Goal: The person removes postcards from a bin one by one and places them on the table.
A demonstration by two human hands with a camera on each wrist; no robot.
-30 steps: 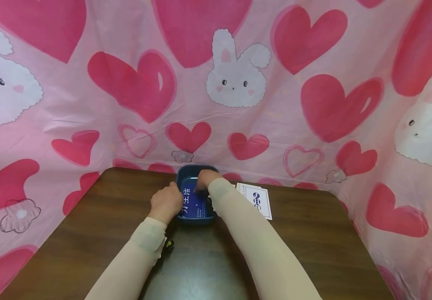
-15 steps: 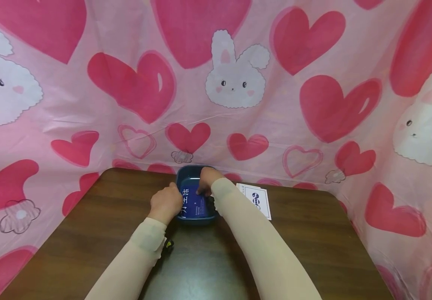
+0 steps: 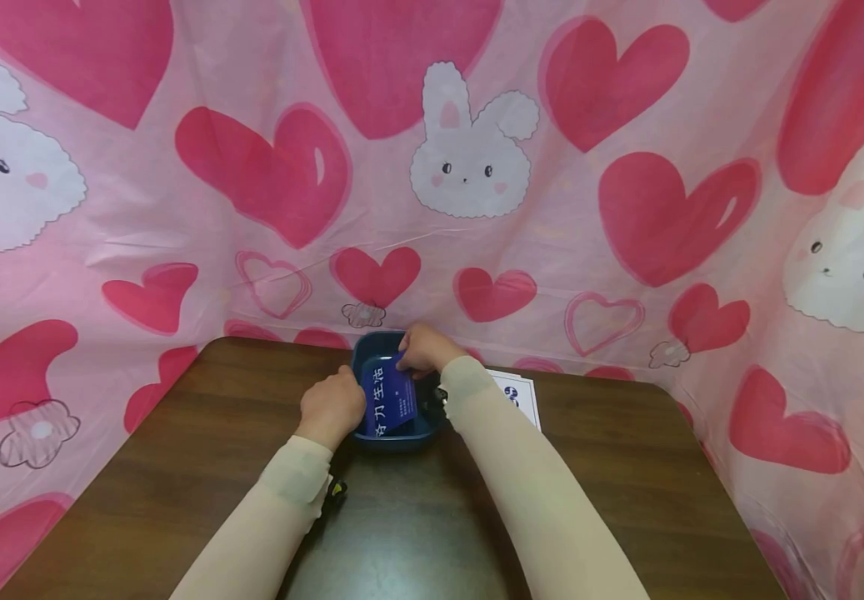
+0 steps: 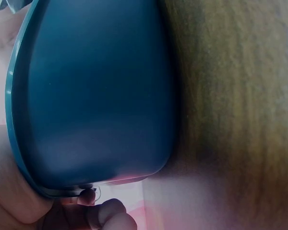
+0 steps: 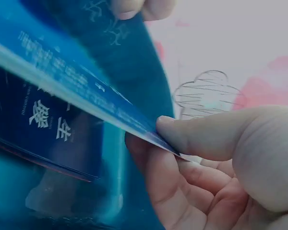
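Note:
A blue plastic bin [image 3: 394, 443] stands near the back of the table. My left hand [image 3: 332, 404] grips its left rim, thumb on one side and fingertips curled under the edge in the left wrist view. My right hand [image 3: 427, 350] pinches the corner of a dark blue card [image 3: 389, 392] with white characters, between thumb and fingers. The card is tilted, its pinched corner raised. Below it in the right wrist view, more blue cards [image 5: 62, 139] with white characters lie in the bin.
White cards [image 3: 525, 400] with dark blue print lie right of the bin, partly hidden by my right sleeve. A pink curtain [image 3: 476, 267] with hearts and rabbits hangs right behind the brown wooden table [image 3: 626, 483].
My right hand has moved up and right from inside the bin, raising and turning the blue card by its corner. My left hand stays at the rim.

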